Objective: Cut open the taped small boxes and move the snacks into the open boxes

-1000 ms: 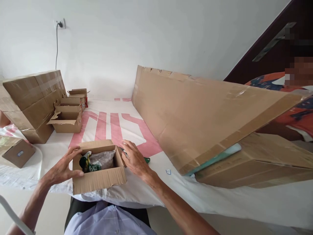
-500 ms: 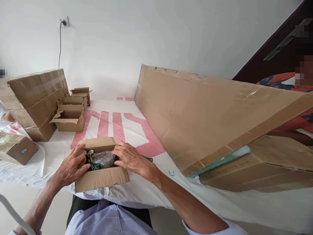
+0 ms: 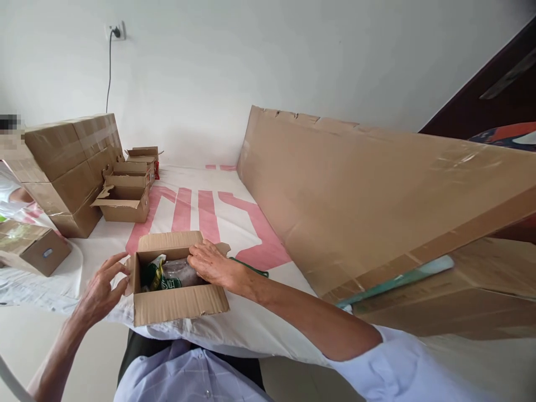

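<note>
With 12 o'clock pointing straight away from the wearer, the cardboard box [image 3: 180, 307] is sitting on the white cloth [image 3: 259, 312], flaps spread, its long axis running from 9 to 3. Inside, 1 clear bag [image 3: 180, 270] is lying along that axis, with 1 green wrapper [image 3: 170, 283] sitting at its 8 o'clock side. The right hand [image 3: 215, 265] is the nearer one, arching over the box's 3 o'clock end with fingers bent; the bag is lying at 9 o'clock from it. Its fingertips are pointing down out of sight, so I cannot tell whether they are gripping. The left hand [image 3: 103, 286] is spreading its fingers beside the 9 o'clock end flap [image 3: 132, 268], apparently gripping nothing; the bag is lying at 3 o'clock from it.
</note>
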`<state>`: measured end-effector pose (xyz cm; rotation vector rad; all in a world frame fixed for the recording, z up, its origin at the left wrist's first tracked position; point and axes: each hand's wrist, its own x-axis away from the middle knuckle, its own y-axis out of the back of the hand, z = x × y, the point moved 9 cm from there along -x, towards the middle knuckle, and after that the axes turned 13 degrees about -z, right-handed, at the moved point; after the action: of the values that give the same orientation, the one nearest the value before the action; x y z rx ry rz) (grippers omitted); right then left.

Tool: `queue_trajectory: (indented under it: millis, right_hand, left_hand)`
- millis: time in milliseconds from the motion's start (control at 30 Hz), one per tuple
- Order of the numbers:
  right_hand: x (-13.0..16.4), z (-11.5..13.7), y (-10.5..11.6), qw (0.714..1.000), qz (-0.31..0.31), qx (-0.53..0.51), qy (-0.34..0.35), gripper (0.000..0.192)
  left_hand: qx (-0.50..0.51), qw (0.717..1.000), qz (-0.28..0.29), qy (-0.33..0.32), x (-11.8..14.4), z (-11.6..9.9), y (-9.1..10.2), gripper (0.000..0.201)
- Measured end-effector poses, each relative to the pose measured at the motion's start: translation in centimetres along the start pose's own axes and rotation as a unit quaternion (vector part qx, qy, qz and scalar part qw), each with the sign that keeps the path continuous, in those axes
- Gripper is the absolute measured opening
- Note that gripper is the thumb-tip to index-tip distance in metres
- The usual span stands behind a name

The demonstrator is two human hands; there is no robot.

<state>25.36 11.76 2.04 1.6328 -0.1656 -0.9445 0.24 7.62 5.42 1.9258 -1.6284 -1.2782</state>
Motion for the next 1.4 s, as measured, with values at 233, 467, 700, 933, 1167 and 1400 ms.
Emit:
queue_trajectory:
  millis: [233, 467, 700, 933, 1167, 1400]
  right_hand:
    - [-0.3, 0.2, 0.1, 0.999, 0.042, 0.020, 0.010, 0.031]
    - [-1.4, 0.2, 1.1, 0.996, 0.071, -0.041, -0.029, 0.032]
    - [-2.8, -0.1, 4.4, 0.977, -0.053, -0.190, -0.082, 0.030]
    - [-4.6, -0.9, 8.1, 0.930, -0.131, -0.327, -0.104, 0.025]
    - [-5.2, -2.5, 12.3, 0.903, -0.205, -0.362, -0.105, 0.021]
    - [-5.2, -4.3, 14.4, 0.878, -0.269, -0.366, -0.152, 0.018]
  left_hand:
    - [0.017, 1.000, -0.001, 0.007, 0.1, -0.9, -0.4, 0.019]
    - [0.057, 0.998, 0.026, -0.003, 0.1, -2.6, -1.2, 0.018]
    - [-0.015, 0.999, 0.023, -0.047, -0.2, -3.0, -1.5, 0.021]
    - [-0.056, 0.997, 0.035, -0.046, -0.7, -3.0, -1.6, 0.033]
    - [-0.001, 0.999, 0.021, 0.028, -1.6, -1.7, -1.0, 0.056]
    - [0.305, 0.947, 0.054, 0.081, -5.0, -2.6, -1.6, 0.064]
